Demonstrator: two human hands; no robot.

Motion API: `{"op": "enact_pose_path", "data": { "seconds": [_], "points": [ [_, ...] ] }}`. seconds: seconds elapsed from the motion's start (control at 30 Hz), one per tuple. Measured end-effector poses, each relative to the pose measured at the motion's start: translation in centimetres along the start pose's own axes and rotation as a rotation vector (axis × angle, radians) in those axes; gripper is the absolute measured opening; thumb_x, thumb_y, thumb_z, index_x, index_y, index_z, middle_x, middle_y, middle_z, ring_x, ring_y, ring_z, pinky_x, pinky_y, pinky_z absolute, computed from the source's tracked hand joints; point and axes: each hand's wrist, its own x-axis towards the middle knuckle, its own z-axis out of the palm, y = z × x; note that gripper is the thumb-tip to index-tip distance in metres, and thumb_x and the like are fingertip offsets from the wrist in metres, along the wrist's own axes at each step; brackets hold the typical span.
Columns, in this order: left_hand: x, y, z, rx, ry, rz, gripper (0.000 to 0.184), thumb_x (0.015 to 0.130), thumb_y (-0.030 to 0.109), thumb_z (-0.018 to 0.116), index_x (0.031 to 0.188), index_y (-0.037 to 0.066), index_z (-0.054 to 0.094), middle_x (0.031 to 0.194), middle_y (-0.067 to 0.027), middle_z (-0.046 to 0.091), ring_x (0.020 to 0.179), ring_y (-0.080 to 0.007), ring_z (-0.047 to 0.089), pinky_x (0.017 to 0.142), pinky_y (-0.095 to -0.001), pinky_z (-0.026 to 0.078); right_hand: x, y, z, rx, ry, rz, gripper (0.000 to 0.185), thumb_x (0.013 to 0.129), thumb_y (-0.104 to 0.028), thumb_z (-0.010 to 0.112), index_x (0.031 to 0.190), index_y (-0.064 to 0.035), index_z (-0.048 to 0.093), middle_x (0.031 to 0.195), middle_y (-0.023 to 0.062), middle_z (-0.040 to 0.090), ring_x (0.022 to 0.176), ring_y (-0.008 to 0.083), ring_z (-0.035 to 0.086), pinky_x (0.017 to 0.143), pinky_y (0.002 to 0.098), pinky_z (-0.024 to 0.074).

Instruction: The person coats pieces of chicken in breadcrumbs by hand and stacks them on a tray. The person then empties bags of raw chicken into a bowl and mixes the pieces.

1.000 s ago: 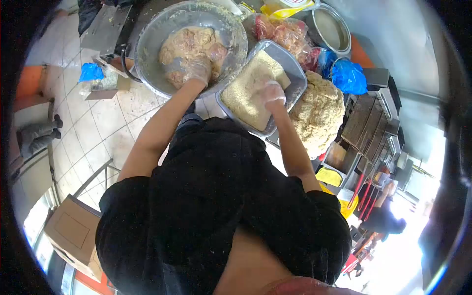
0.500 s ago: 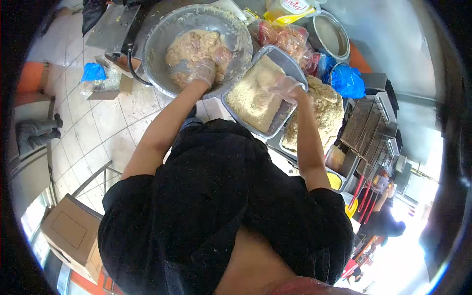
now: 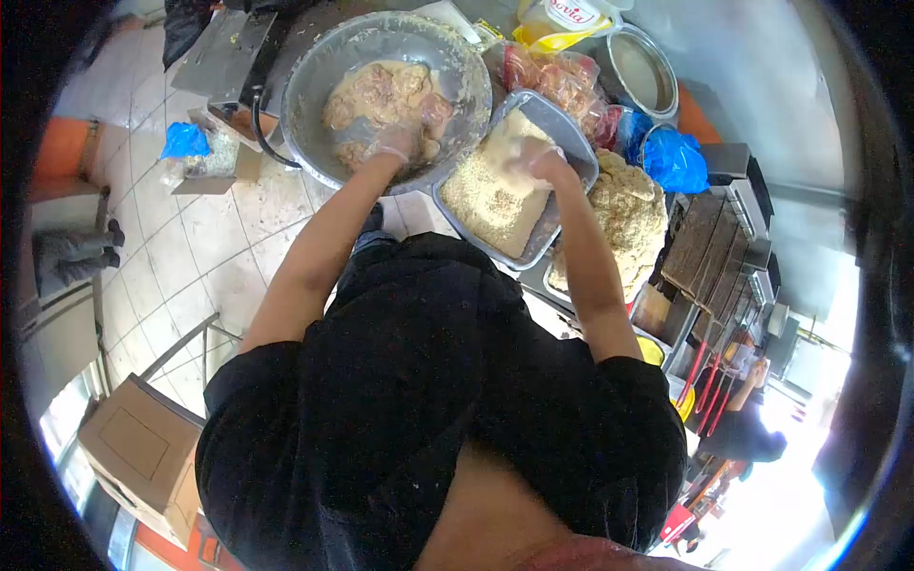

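A large round metal bowl (image 3: pixel 314 143) holds raw meat pieces (image 3: pixel 386 88) in a thick, pale batter. My left hand (image 3: pixel 396 143), in a clear plastic glove, reaches into its near side and touches the battered meat; its fingers are mostly hidden. To the right, a grey plastic tub (image 3: pixel 566 124) contains pale breadcrumbs (image 3: pixel 486 195). Over the crumbs is my gloved right hand (image 3: pixel 535 162), blurred by motion, so its fingers and anything in them cannot be made out.
Right of the tub, a tray carries a heap of breaded pieces (image 3: pixel 626 219). Plastic bags of reddish food (image 3: pixel 562 81), a round metal pot (image 3: pixel 645 68) and a blue bag (image 3: pixel 674 160) stand behind. A cardboard box (image 3: pixel 138 443) is at lower left. Another person (image 3: pixel 738 430) is at far right.
My right hand has moved slightly left, further over the middle of the crumbs, and is more blurred. My left hand stays in the bowl, nearly in the same place.
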Motion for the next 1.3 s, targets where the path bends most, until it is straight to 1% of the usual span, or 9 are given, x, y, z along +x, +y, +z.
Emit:
{"op": "enact_pose_path", "data": {
  "seconds": [0.23,0.3,0.37,0.43,0.47,0.87,1.0,1.1,1.3],
  "points": [
    [0.3,-0.2,-0.8,-0.13,-0.033,-0.045,0.03,0.082,0.03,0.06,0.097,0.005,0.067,0.098,-0.0214,0.067,0.093,-0.0375,0.065,0.079,-0.0446,0.051,-0.1,5.7,1.8,-0.057,0.083,0.13,0.042,0.082,-0.032,0.066,0.118,-0.0089,0.061,0.112,0.018,0.064,0.102,0.0313,0.062,0.088,0.0395,0.0488],
    [0.9,-0.6,-0.3,-0.037,-0.175,-0.1,0.029,0.081,0.029,0.06,0.096,0.005,0.067,0.098,-0.0236,0.066,0.094,-0.0361,0.065,0.079,-0.044,0.05,-1.6,1.7,0.3,0.253,0.569,0.176,0.034,0.086,-0.026,0.061,0.116,-0.0092,0.062,0.107,0.0166,0.067,0.096,0.0304,0.065,0.084,0.0378,0.0515],
    [0.8,0.1,-0.7,-0.079,-0.104,-0.164,0.028,0.08,0.028,0.06,0.095,0.005,0.068,0.098,-0.023,0.066,0.093,-0.0353,0.065,0.078,-0.0442,0.05,0.6,0.4,0.9,-0.227,0.151,0.134,0.038,0.092,-0.031,0.051,0.122,-0.0085,0.058,0.124,0.0174,0.058,0.114,0.0295,0.057,0.095,0.0378,0.0453],
    [0.1,1.1,-2.6,-0.119,-0.033,-0.226,0.026,0.079,0.026,0.06,0.093,0.005,0.068,0.098,-0.0223,0.066,0.093,-0.0345,0.065,0.077,-0.0444,0.05,3.9,0.1,8.5,-0.423,0.846,0.387,0.054,0.099,-0.046,0.028,0.143,-0.0156,0.037,0.148,0.0106,0.036,0.137,0.026,0.033,0.113,0.0425,0.0233],
    [-0.7,1.8,-4.8,-0.224,-0.117,-0.169,0.025,0.079,0.026,0.059,0.091,0.006,0.069,0.097,-0.0208,0.067,0.09,-0.0344,0.066,0.075,-0.0436,0.051,1.8,-3.3,9.1,-0.298,0.432,0.437,0.059,0.098,-0.049,0.02,0.148,-0.0181,0.027,0.155,0.0084,0.018,0.144,0.0268,0.011,0.116,0.0491,0.0068],
    [-0.8,-6.8,0.8,-0.758,-0.08,-0.421,0.023,0.087,0.021,0.053,0.096,0.005,0.065,0.083,-0.0089,0.064,0.072,-0.0254,0.059,0.064,-0.0394,0.05,0.8,-0.1,10.4,-0.087,0.54,0.221,0.075,0.094,-0.056,0.027,0.15,-0.0073,0.015,0.157,0.0155,0.008,0.144,0.0338,0.007,0.114,0.0533,-0.0017],
    [4.8,-14.2,12.7,-1.583,0.134,-0.38,0.029,0.093,0.024,0.049,0.108,0.004,0.062,0.097,-0.0129,0.066,0.082,-0.0235,0.063,0.069,-0.0407,0.05,-0.6,-2.9,9.6,-0.2,0.455,0.245,0.071,0.096,-0.05,0.03,0.148,-0.004,0.016,0.156,0.0166,0.009,0.145,0.0301,0.009,0.113,0.0581,0.0091],
    [1.0,-2.5,-5.8,0.215,-0.167,-0.044,0.042,0.091,0.04,0.054,0.109,0.003,0.063,0.1,-0.0109,0.063,0.087,-0.0214,0.06,0.079,-0.0338,0.048,1.4,1.2,8.8,-0.043,0.268,0.188,0.062,0.095,-0.042,0.039,0.144,-0.0054,0.03,0.149,0.0188,0.031,0.139,0.0308,0.029,0.11,0.0522,0.0249],
    [-0.6,-6.3,-4.5,-0.292,0.03,-0.022,0.047,0.088,0.038,0.06,0.118,0.001,0.059,0.107,-0.0096,0.063,0.1,-0.02,0.058,0.086,-0.0341,0.047,-2.2,1.5,5.2,-0.046,0.091,0.258,0.037,0.07,-0.017,0.062,0.104,-0.0063,0.068,0.104,0.0192,0.066,0.099,0.0322,0.064,0.085,0.0411,0.0504]
  ]
}}
